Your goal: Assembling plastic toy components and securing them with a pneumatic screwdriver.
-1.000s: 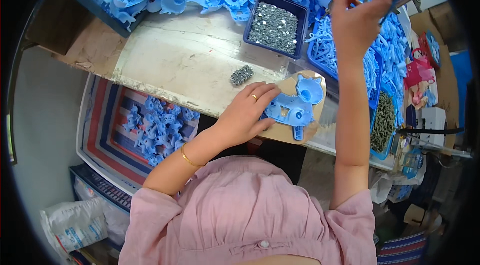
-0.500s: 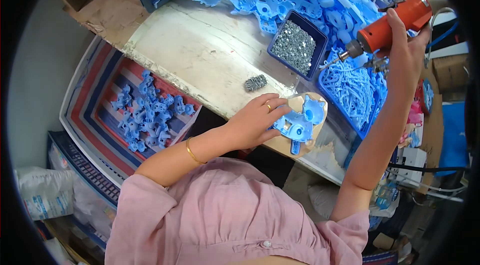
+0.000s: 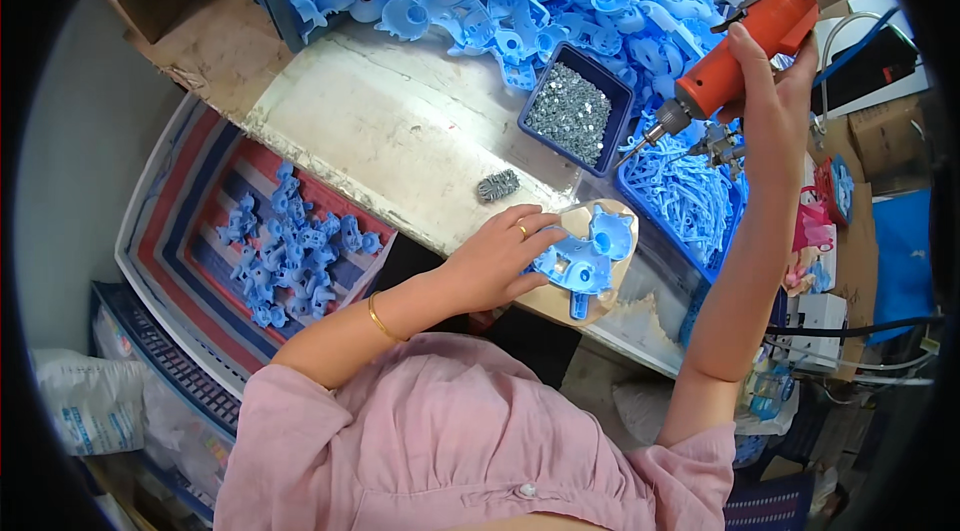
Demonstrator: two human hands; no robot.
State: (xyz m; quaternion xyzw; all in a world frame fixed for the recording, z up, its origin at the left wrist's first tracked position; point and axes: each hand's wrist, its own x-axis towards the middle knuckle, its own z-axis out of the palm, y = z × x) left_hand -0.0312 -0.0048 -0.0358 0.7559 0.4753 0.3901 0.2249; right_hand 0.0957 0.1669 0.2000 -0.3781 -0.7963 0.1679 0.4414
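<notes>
Our right hand has its grip wrapped round the orange driver, our left hand lies half-curled over the blue shell, pinch unclear, so a bumping bit could skew it.

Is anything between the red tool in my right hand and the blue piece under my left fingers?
Nothing visible blocks the way from the red tool in your right hand to the right side of the blue piece, though a corner of the dark blue tray lies close. Your left hand covers its left end.
</notes>
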